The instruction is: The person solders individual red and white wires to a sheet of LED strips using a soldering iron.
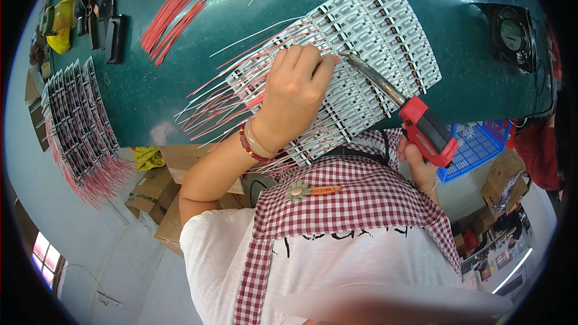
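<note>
Nearest the body, the checked apron [337, 183] meets the near edge of the pale circuit-board panel [385, 24], which lies on the green table [463, 93] with its long axis running from far right to near left. Off the panel's near right edge, the right hand [421, 167] is closed around the red-and-black handle of a soldering iron [428, 132]. The iron slants over the panel toward its middle, crossing that long axis, so its bent tip sits just to the right of the left fingertips. The left hand [295, 93] is over the panel's left half, directly above the boards and nearer to the wired rows; its fingers are bunched, and whether they pinch a wire cannot be told. The hand itself covers part of those rows, and loose red and white wires [211, 108] fan out past the panel's left end, beneath the wrist.

Farther out, a blue basket [472, 153] sits below the panel's near right side, and a black fan [512, 33] stands well to its right. Wired boards [78, 114] hang well to its left. Beyond its far left lie red wire bundles [170, 21], then black-handled tools [114, 39].
</note>
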`<state>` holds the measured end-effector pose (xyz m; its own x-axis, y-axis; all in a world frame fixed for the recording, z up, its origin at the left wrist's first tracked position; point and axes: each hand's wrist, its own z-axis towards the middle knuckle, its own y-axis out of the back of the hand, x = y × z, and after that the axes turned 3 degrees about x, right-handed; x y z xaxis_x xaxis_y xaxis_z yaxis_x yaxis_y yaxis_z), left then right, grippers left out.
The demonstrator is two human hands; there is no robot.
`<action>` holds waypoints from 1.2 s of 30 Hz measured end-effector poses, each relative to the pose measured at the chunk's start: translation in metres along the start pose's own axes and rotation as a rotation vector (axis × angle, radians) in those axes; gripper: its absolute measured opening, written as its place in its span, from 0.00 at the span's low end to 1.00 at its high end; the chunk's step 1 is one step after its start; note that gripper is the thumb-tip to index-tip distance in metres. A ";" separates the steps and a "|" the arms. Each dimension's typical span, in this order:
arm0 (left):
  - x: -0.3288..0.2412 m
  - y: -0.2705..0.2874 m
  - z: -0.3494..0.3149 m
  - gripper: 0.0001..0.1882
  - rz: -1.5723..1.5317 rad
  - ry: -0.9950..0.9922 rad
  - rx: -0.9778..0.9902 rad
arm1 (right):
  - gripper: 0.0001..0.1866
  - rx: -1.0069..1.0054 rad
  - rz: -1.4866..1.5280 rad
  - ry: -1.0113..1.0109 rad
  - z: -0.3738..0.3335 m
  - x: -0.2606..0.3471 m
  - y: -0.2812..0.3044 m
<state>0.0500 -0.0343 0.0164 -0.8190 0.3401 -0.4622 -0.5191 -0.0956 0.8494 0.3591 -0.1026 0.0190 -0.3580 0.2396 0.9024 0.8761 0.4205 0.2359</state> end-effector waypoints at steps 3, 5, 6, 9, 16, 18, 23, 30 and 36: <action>0.001 -0.002 0.000 0.11 -0.050 -0.002 -0.012 | 0.18 -0.017 0.015 -0.047 0.000 0.002 -0.004; 0.003 -0.002 0.000 0.11 -0.064 0.001 -0.013 | 0.17 -0.042 0.026 -0.043 -0.001 0.001 -0.005; 0.003 -0.002 0.000 0.11 -0.077 0.005 -0.014 | 0.17 -0.042 0.026 -0.044 -0.002 -0.001 -0.004; 0.003 -0.002 0.000 0.11 -0.077 0.001 -0.017 | 0.16 -0.056 -0.005 -0.031 -0.003 -0.005 -0.004; 0.000 -0.001 0.003 0.10 -0.038 0.012 0.023 | 0.15 -0.050 -0.064 -0.028 -0.001 -0.002 -0.006; 0.000 -0.002 0.002 0.09 -0.032 0.015 0.030 | 0.15 -0.086 -0.038 -0.011 -0.003 -0.001 -0.007; 0.000 0.000 0.003 0.08 0.004 0.013 0.047 | 0.14 -0.040 0.053 -0.019 -0.011 -0.002 0.004; -0.004 0.001 -0.004 0.08 -0.011 -0.056 0.025 | 0.16 -0.102 0.018 -0.024 -0.021 -0.008 0.000; -0.005 -0.004 -0.005 0.10 -0.039 -0.032 0.034 | 0.15 -0.096 -0.026 -0.033 -0.023 -0.010 0.001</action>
<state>0.0549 -0.0408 0.0145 -0.7898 0.3725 -0.4874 -0.5415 -0.0502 0.8392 0.3711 -0.1251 0.0182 -0.3904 0.2587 0.8835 0.8925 0.3419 0.2943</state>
